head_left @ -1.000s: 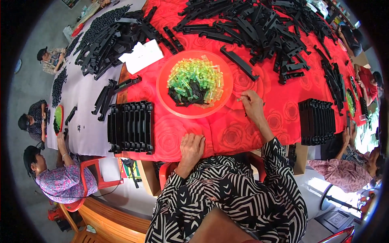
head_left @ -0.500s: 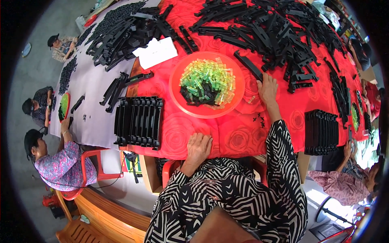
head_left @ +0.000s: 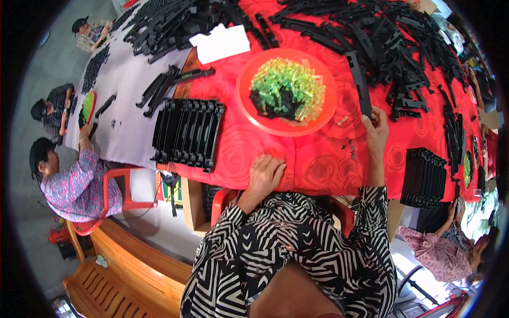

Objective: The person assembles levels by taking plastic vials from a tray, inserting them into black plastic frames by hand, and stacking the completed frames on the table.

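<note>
A long, narrow black plastic part (head_left: pixel 359 85) stands out from my right hand (head_left: pixel 377 130), its lower end gripped between thumb and fingers. It points away from me, close to the right rim of a round red tray (head_left: pixel 245 110). Yellow-green clear small pieces (head_left: pixel 289 85) are heaped in that tray, with small black pieces (head_left: pixel 277 104) at the near side. My left hand (head_left: pixel 266 173) rests on the near edge of the red tablecloth (head_left: pixel 313 172), fingers curled in, nothing visible in them. Tiny black bits (head_left: pixel 350 147) lie left of my right wrist.
Rows of assembled black parts (head_left: pixel 188 133) stand at left, with another stack (head_left: pixel 424 177) at right. Loose black parts (head_left: pixel 366 40) pile up at the far side. A white foam piece (head_left: pixel 222 44) lies behind the tray. Other people sit around the table, one person (head_left: pixel 79 180) at left.
My right hand has taken up the long black part from beside the tray and drawn it nearer, turning it more upright in view. My left hand stays at the table edge. The view has shifted.
</note>
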`<state>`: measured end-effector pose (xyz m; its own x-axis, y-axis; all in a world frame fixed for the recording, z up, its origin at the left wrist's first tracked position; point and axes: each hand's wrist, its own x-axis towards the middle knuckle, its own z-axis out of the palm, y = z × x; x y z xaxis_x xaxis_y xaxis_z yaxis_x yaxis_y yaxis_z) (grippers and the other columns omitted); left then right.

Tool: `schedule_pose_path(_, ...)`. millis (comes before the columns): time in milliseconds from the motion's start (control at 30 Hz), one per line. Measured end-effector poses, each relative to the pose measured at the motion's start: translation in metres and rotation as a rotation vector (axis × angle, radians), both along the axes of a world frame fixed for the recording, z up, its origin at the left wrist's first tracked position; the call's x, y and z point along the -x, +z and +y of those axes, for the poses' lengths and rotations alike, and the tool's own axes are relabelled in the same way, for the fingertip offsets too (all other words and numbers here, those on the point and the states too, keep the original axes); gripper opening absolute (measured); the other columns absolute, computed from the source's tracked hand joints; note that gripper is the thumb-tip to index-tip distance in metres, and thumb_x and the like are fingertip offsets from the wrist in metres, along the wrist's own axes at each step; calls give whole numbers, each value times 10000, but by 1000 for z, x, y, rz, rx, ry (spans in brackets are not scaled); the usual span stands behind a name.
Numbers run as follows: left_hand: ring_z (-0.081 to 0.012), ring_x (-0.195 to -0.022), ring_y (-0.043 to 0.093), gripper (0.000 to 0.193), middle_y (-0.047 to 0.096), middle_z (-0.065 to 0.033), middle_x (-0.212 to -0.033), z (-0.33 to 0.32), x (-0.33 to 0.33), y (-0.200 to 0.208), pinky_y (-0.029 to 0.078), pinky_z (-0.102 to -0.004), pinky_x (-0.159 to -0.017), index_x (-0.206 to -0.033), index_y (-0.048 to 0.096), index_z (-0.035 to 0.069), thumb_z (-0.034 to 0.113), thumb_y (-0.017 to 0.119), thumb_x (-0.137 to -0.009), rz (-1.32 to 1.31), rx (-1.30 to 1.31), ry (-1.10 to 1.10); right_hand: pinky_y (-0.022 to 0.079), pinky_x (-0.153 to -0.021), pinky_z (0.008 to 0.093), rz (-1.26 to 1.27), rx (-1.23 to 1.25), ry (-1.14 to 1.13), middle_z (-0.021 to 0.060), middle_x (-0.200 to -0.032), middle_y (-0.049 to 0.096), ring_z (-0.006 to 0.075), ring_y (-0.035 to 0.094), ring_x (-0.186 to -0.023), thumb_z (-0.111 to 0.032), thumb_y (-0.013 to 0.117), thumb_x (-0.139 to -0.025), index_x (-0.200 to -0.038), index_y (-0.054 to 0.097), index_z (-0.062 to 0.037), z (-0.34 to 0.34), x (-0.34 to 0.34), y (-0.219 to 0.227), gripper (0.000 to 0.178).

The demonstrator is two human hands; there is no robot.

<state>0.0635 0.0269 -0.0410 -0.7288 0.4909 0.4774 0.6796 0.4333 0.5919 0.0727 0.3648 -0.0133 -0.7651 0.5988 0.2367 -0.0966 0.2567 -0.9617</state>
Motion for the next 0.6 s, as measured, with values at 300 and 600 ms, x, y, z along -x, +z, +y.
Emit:
schedule_pose_path(300, -294, -998, 556, 571, 584, -154, -1106, -35, 10, 41, 453, -384, -873, -1246, 507, 17, 164, 762, -757, -287, -264, 177, 444, -816, 427, 47, -755, 288, 142, -962, 568, 351, 529, -900, -21, 726, -648, -1106, 584, -44, -101, -73, 5, 479)
schedule_pose_path(600, -341, -1143, 477, 676, 527, -142, -1243, -44, 27, 20, 362, -432, -987, -1289, 512, 68, 188, 795, -687, -109, 145, 120, 428, -841, 429, -44, -1036, 394, 132, -1025, 530, 338, 506, -981, -52, 686, -694, -1116, 581, -44, -124, -53, -18, 435)
